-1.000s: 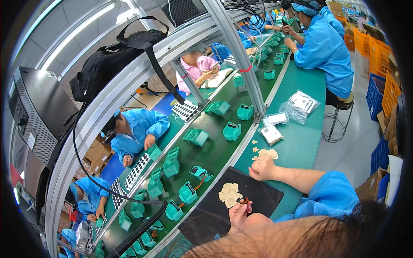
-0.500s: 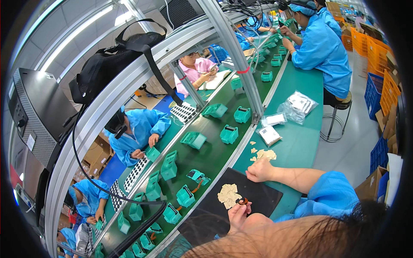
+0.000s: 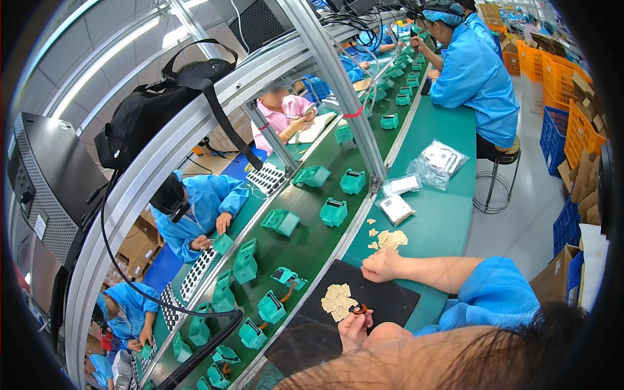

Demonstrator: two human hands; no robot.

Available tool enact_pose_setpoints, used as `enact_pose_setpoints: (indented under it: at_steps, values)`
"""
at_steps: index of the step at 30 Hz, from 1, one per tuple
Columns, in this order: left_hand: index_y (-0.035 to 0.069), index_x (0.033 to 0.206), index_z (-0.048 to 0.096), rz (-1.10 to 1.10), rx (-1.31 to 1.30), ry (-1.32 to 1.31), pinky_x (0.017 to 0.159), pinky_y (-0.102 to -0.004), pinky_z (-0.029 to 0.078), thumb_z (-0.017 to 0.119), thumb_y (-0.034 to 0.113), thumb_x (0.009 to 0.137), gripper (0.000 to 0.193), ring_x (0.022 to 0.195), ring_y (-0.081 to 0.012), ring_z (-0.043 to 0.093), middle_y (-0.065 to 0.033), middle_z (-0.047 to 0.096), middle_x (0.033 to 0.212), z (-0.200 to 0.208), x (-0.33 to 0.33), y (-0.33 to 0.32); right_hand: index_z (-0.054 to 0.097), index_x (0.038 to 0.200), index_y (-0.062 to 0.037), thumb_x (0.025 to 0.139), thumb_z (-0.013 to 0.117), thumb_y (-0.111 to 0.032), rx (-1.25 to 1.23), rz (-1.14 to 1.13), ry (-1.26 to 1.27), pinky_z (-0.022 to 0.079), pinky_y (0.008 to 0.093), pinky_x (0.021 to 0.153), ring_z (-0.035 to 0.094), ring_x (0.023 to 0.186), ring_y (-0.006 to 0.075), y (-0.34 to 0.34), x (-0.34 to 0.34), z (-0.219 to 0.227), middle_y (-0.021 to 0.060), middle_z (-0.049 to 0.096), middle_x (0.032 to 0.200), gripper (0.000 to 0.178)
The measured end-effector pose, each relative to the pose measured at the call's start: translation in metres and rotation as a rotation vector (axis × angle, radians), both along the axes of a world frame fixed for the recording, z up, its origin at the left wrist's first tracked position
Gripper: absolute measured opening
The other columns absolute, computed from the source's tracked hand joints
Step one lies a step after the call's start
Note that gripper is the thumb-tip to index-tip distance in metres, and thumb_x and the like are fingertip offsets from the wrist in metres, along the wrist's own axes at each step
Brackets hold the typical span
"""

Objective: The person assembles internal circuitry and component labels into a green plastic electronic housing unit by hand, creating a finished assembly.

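Observation:
My left hand pinches a small black part with a copper-orange strip between thumb and fingers. It is held over the near edge of a heap of thin beige pieces on a black mat. My right hand is closed in a fist at the mat's far right edge. Whatever it holds, if anything, is hidden. Just beyond that fist lies a second pile of beige pieces on the green table, with a few loose ones beside it.
A green conveyor belt on my left carries several teal plastic housings. An aluminium post stands at its edge. White packets in clear bags lie farther along the table. Co-workers in blue sit across the belt and ahead.
The whole view has shifted slightly, so everything sits a little farther left. Both hands keep nearly the same pose and place over the mat.

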State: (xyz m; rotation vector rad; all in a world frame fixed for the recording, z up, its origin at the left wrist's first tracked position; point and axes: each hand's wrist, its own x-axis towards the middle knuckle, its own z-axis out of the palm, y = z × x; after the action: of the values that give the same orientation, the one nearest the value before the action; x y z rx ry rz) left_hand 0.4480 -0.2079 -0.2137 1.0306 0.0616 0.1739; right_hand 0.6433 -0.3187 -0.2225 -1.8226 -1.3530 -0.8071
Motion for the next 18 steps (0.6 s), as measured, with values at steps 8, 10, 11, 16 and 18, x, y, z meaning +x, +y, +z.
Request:
enact_pose_setpoints:
  at_steps: [8, 10, 11, 16, 18]
  values:
    - [-0.009, 0.098, 0.059, -0.017, -0.036, -0.021, 0.064, -0.0244, 0.04, 0.051, 0.007, 0.084, 0.023, 0.07, -0.0139, 0.051, -0.008, 0.057, 0.078, -0.0057, 0.0022, 0.0016, 0.048, 0.065, -0.0087, 0.071, 0.061, -0.015, 0.048, 0.044, 0.055, 0.043, 0.0342, 0.039, 0.054, 0.045, 0.0225, -0.0026, -0.0009, 0.008, 0.0042, 0.049, 0.055, 0.016]
    - [-0.01, 0.098, 0.059, 0.008, -0.033, -0.004, 0.064, -0.0245, 0.04, 0.051, 0.007, 0.083, 0.024, 0.071, -0.0139, 0.051, -0.0082, 0.057, 0.078, -0.0032, 0.0017, -0.0002, 0.049, 0.066, -0.0089, 0.071, 0.062, -0.015, 0.052, 0.038, 0.059, 0.043, 0.034, 0.039, 0.054, 0.045, 0.0224, -0.0025, -0.0007, 0.0085, 0.0041, 0.05, 0.056, 0.015]
    - [-0.01, 0.098, 0.059, 0.006, -0.034, -0.003, 0.064, -0.0245, 0.04, 0.051, 0.007, 0.083, 0.024, 0.071, -0.0139, 0.051, -0.0082, 0.057, 0.078, -0.0029, 0.002, -0.0008, 0.049, 0.067, -0.009, 0.07, 0.062, -0.014, 0.058, 0.049, 0.06, 0.043, 0.034, 0.039, 0.054, 0.045, 0.0223, -0.0022, -0.0005, 0.0084, 0.0039, 0.049, 0.055, 0.014]
    - [-0.01, 0.098, 0.059, -0.014, -0.054, -0.027, 0.065, -0.0245, 0.04, 0.051, 0.007, 0.084, 0.024, 0.071, -0.014, 0.051, -0.0087, 0.057, 0.078, -0.0041, 0.0028, 0.0001, 0.053, 0.069, -0.0082, 0.066, 0.062, -0.008, 0.05, 0.074, 0.019, 0.043, 0.0318, 0.039, 0.055, 0.046, 0.0202, -0.003, 0.0023, 0.0066, 0.003, 0.051, 0.056, 0.01]
    - [-0.01, 0.097, 0.059, -0.012, -0.054, -0.031, 0.065, -0.0246, 0.04, 0.051, 0.007, 0.084, 0.024, 0.071, -0.014, 0.051, -0.0088, 0.057, 0.078, -0.0031, 0.0032, -0.0009, 0.051, 0.067, -0.0093, 0.067, 0.061, -0.011, 0.045, 0.086, 0.047, 0.043, 0.0334, 0.038, 0.054, 0.045, 0.0212, -0.0027, 0.0024, 0.0052, 0.003, 0.051, 0.055, 0.01]
